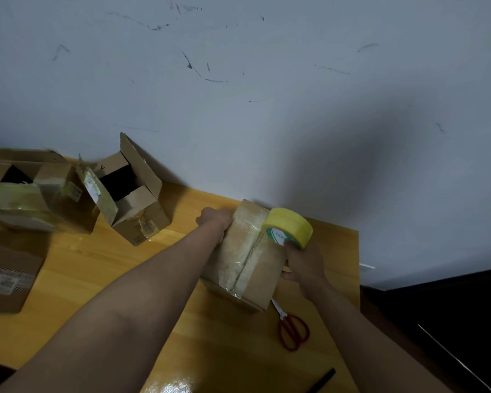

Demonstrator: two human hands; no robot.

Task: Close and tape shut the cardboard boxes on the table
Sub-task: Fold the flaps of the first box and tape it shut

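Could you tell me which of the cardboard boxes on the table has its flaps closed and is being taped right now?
The box between both hands, beside the red scissors; the yellow tape roll rests on it. The box by the wall stands open.

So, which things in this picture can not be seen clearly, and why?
- Head view: print on the tape roll label is too small.
- Scissors: blade tips hidden behind the taped box.
- Left boxes: blurred, cut by the edge.
- Left hand: fingers hidden behind the box.

Head camera looks steeply down, close over table (97, 265).
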